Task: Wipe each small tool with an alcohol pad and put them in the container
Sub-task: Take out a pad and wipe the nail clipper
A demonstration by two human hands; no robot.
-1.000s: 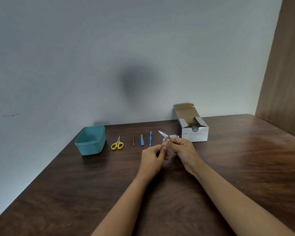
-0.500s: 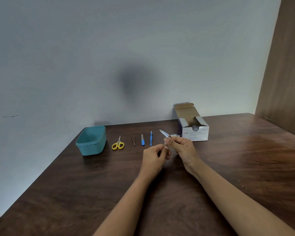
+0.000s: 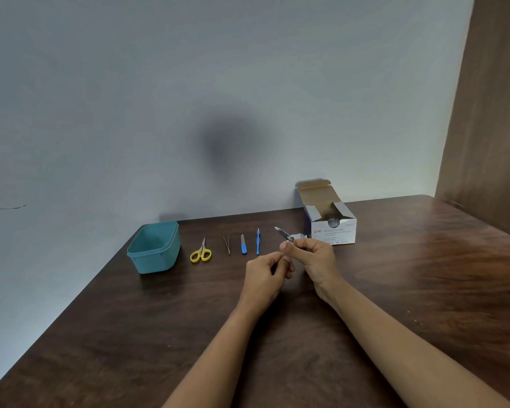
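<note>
Nail clipper (image 3: pixel 283 233) up off the table (image 3: pixel 424 290), pinched between the fingertips of both hands, bright lever tilted up and to the left above them. Right hand (image 3: pixel 317 260) curled round the clipper's body from the right, fingers bent and clamped on it. A scrap of white alcohol pad (image 3: pixel 301 236) just behind those fingers, touching the clipper. How much of the pad is wrapped around the metal – too small to tell. Left hand (image 3: pixel 264 276) below and to the left, thumb and forefinger brought together in a pinch at the clipper's lower end, other fingers folded under; the exact contact hidden by the knuckles.

Further left, laid out in a row flat on the table and apart from one another: thin blue-handled tool (image 3: pixel 258 242), nail file (image 3: pixel 243 245) with a blue grip, tweezers (image 3: pixel 226 244), yellow-handled scissors (image 3: pixel 201 253). At the row's far left end, teal container (image 3: pixel 153 248), upright – inside only partly in view.

Behind the right hand, near the wall (image 3: pixel 248 98), white box of alcohol swabs (image 3: pixel 331 229) with its lid flap raised. Dark wooden panel (image 3: pixel 495 113) along the right edge.
</note>
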